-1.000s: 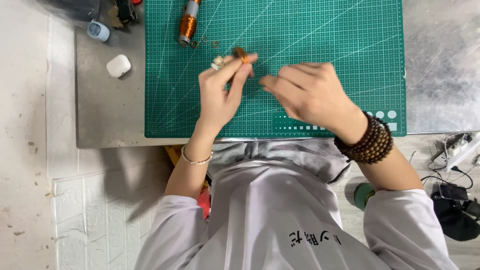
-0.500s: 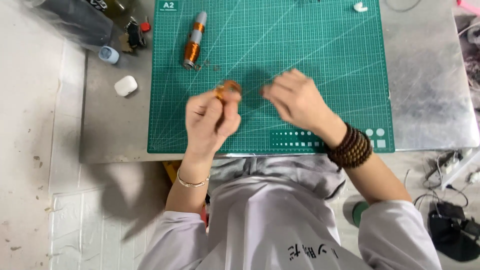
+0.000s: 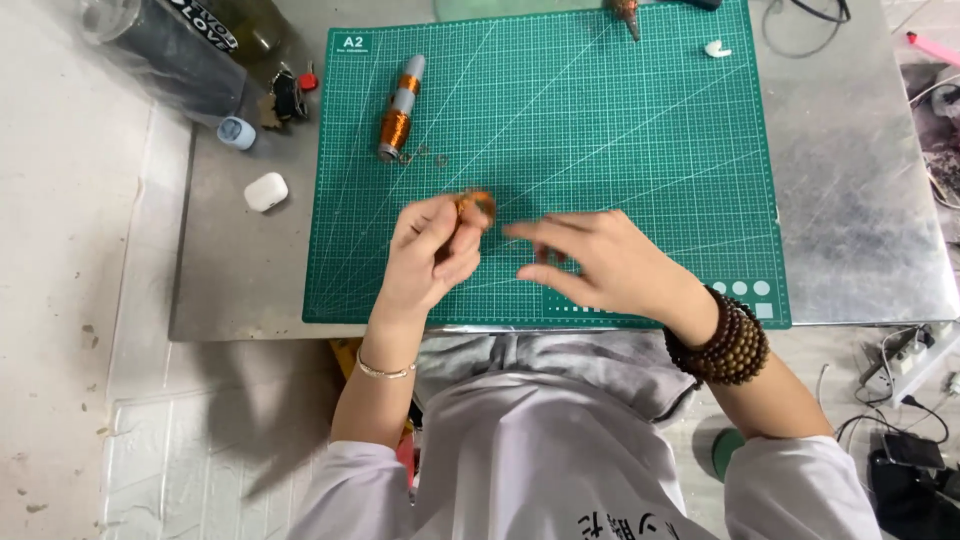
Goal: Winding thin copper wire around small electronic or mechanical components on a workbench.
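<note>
Pinching a small copper-coloured coil (image 3: pixel 478 205) between the thumb and fingertips of my left hand (image 3: pixel 432 250), I hold it just above the green cutting mat (image 3: pixel 640 130) on the desk (image 3: pixel 860 200). My right hand (image 3: pixel 600 265) hovers beside it, its grip spread and empty, fingers pointing toward the coil. It looks light and easily bent, so I judge a soft hold on its sides is best. A copper wire spool (image 3: pixel 397 120) lies farther up the mat.
</note>
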